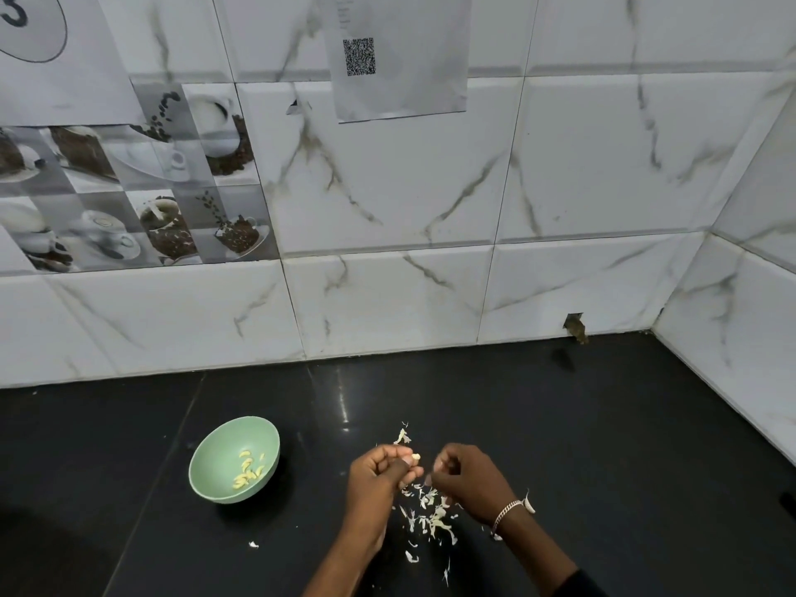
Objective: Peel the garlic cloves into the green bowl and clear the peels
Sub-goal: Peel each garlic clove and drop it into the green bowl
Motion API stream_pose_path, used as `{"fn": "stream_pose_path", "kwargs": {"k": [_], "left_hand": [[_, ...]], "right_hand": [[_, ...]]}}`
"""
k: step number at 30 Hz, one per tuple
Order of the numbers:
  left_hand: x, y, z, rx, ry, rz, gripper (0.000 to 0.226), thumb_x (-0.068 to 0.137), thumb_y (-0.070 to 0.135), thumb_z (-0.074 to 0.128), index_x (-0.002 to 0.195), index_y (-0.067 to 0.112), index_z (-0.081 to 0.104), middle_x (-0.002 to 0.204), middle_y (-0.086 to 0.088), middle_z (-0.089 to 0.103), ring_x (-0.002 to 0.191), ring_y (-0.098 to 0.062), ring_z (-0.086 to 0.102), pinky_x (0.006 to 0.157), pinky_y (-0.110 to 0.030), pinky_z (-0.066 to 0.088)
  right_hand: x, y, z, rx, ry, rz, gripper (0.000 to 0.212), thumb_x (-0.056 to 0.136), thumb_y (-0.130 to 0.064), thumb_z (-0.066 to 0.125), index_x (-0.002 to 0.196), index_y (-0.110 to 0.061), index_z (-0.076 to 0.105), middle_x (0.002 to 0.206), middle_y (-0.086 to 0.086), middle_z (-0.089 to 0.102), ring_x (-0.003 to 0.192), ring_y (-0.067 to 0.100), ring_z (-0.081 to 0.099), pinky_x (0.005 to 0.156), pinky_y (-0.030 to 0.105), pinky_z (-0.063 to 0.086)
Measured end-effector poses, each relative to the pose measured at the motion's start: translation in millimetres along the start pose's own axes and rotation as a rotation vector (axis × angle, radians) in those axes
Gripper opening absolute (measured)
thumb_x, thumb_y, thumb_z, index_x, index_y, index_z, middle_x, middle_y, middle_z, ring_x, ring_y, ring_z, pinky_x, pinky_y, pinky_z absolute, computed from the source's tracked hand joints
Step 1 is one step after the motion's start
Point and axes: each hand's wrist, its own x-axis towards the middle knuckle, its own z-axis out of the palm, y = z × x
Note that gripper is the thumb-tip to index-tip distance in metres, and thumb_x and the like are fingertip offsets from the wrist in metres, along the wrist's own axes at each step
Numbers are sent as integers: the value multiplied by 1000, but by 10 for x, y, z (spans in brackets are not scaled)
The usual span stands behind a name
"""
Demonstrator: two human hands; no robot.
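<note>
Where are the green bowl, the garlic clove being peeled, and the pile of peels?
Round green plastic bowl (pixel 212 462): head view, bare inner wall.
Pale garlic clove (pixel 415 457): head view, its exposed tip.
White papery peel pile (pixel 434 517): head view, heap's middle.

**Wearer's kit, head cam**

On my feed I get 2 bare hands, left hand (pixel 379 476) and right hand (pixel 469 476), plus both forearms. The R wrist carries a bracelet (pixel 507 511): thin, silver-toned, small chain links. There's a pale fleck at its outer side; charm or scrap, I can't tell. Higher up the R arm is a dark sleeve (pixel 579 581), approx. black, cut off by the btm edge. The L forearm is bare right to the frame edge.
</note>
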Motion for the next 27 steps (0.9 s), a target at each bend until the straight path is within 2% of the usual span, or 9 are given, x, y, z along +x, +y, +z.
{"fn": "stream_pose_path", "kwargs": {"k": [2,6,9,12,14,17,21,24,27], "left_hand": [[-1,6,-18,55,-4,33,7,85,-7,71,92,-6,71,82,-27,72,77,-29,72,77,-32,59],[8,15,-49,178,-1,115,10,86,-9,69,90,-2,73,83,-22,74,76,-25,74,74,-30,60],[3,6,-75,240,-17,156,11,85,-7,71,90,2,74,80,-18,75,76,-25,74,77,-36,60],[-4,13,-64,213,-25,160,9,86,-8,71,91,-2,73,81,-19,75,77,-27,74,74,-31,60],[-28,40,-34,205,-38,160,8,87,-8,69,91,-3,73,80,-18,76,75,-23,74,70,-26,59],[-39,57,-28,226,-52,163,8,89,-7,68,91,-1,73,78,-16,76,72,-22,73,70,-26,59],[-47,71,-73,250,-39,189,7,89,-3,69,89,1,74,74,-19,74,71,-30,72,70,-35,59],[-60,92,-137,265,-6,196,9,89,-5,68,88,1,74,72,-15,74,65,-21,71,63,-27,57],[-26,78,-243,312,22,225,9,90,3,71,86,10,76,72,-11,74,66,-21,71,66,-35,59]], "right_hand": [[-9,-33,-5,78,25,-22,9,81,-7,72,79,-13,66,62,2,69,51,11,63,56,30,52],[-13,-132,-6,209,51,-23,14,92,-16,68,82,-6,68,65,14,71,48,20,61,46,26,47],[-13,-145,14,221,42,-87,6,90,-12,68,90,-13,74,76,13,74,60,21,67,59,34,57],[-21,-180,34,179,5,-142,19,83,-14,76,99,-25,78,87,3,77,76,19,73,75,37,61],[-10,-179,45,137,26,-163,19,81,-19,79,95,-31,79,87,-2,77,79,15,73,78,38,61],[1,-181,71,156,57,-149,7,84,-24,80,89,-27,79,83,0,77,77,19,75,76,43,62],[-11,-226,141,125,42,-156,8,91,-26,73,87,-21,77,76,1,76,67,20,73,69,39,60],[-8,-277,214,136,26,-161,6,92,-22,72,90,-18,76,76,2,76,65,14,72,65,28,58],[47,-338,301,179,-22,-142,12,93,-25,70,90,-16,77,77,4,77,67,19,72,66,28,58]]}}
